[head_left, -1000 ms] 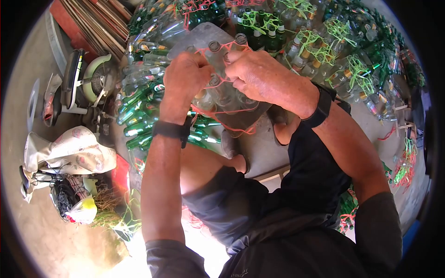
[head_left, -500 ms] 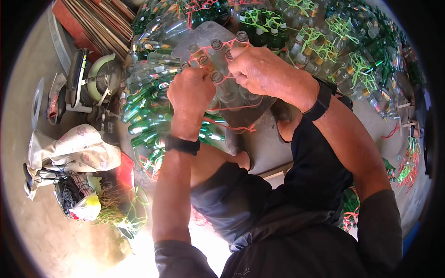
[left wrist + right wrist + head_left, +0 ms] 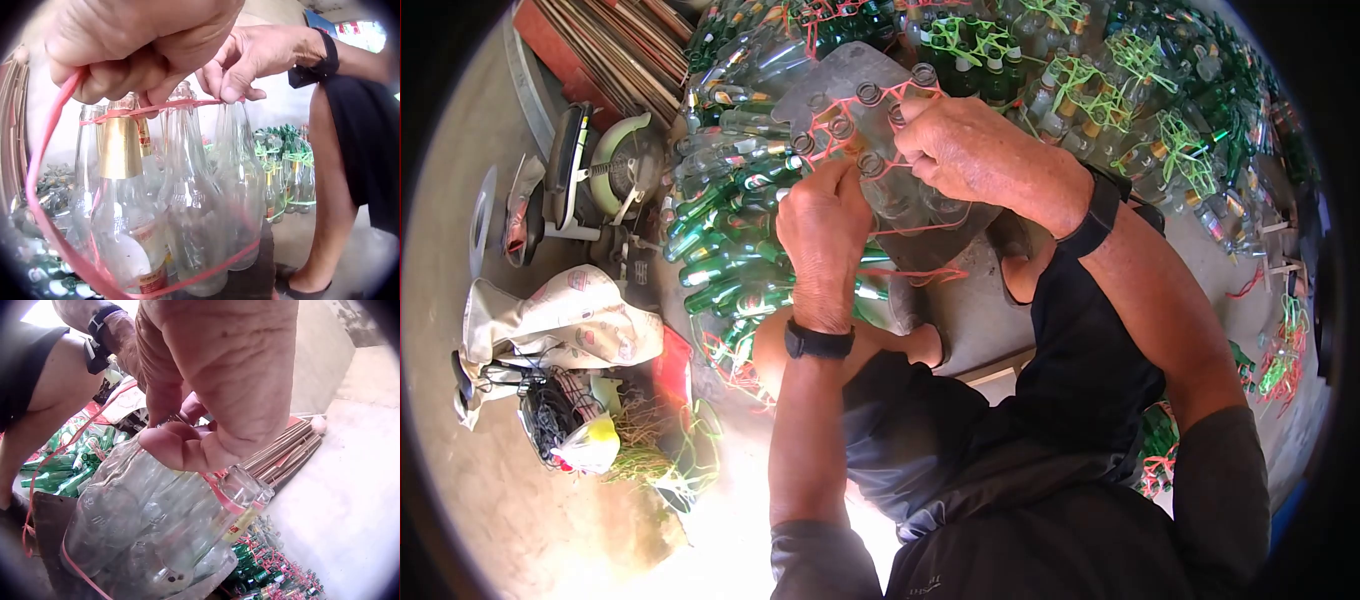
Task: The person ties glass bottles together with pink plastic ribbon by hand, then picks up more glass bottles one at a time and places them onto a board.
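A cluster of clear glass bottles (image 3: 190,206) stands upright on a dark board (image 3: 935,245), one with a gold-foil neck (image 3: 122,150). Pink plastic strap (image 3: 47,215) is laced around the necks and loops round the bottles low down. My left hand (image 3: 825,220) grips a length of this strap at the near-left side of the cluster, a loop hanging from the fist. On the right of the cluster, my right hand (image 3: 980,155) pinches the strap at a bottle's neck with thumb and curled fingers. That bottle's mouth is hidden under the hand.
Green bottles (image 3: 710,265) lie piled to the left. Bundles tied with green strap (image 3: 1135,65) stand at the back right. Stacked flat boards (image 3: 610,50) lean at the back left, near a wheeled thing (image 3: 615,170). A pale sack (image 3: 585,320) lies nearer.
My left hand has moved right and toward the body with the strap, uncovering bottle mouths on the left of the cluster. My right hand stays at almost the same spot.
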A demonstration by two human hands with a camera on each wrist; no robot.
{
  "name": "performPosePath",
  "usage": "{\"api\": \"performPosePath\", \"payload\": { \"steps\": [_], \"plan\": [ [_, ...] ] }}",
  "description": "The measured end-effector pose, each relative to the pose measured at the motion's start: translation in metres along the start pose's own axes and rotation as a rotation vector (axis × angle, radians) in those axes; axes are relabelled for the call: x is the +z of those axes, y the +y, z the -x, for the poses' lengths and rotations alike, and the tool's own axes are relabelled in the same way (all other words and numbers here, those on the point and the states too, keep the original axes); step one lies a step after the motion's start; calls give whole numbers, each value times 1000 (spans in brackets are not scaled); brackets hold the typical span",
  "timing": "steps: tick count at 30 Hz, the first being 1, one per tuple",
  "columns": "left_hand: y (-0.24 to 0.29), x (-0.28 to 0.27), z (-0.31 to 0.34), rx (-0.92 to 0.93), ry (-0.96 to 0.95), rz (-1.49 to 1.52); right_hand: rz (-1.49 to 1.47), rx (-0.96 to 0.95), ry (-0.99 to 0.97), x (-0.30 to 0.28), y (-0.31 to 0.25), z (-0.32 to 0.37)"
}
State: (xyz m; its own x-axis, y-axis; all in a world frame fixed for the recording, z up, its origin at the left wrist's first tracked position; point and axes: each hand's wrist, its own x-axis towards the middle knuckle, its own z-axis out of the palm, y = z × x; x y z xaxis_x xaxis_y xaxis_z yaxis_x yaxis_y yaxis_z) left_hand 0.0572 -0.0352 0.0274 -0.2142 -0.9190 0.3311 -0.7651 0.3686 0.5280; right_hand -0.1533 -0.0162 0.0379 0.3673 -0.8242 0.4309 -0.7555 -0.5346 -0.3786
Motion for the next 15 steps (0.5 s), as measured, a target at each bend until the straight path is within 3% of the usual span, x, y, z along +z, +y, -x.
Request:
{"api": "performPosePath", "payload": {
  "steps": [4,6,10,12,15],
  "plan": [
    [2,8,9,-20,82,180,4,-9,10,2,1,-1],
    [5,10,13,-114,127,320,-1,-13,14,2,1,-1],
    [5,12,20,-174,124,285,35,-27,7,2,3,-1],
    [-2,17,21,-40,193,212,25,-31,11,3,2,-1],
    [-1,11,19,7,145,83,20,0,21,3,-1,-1]
  ]
}}
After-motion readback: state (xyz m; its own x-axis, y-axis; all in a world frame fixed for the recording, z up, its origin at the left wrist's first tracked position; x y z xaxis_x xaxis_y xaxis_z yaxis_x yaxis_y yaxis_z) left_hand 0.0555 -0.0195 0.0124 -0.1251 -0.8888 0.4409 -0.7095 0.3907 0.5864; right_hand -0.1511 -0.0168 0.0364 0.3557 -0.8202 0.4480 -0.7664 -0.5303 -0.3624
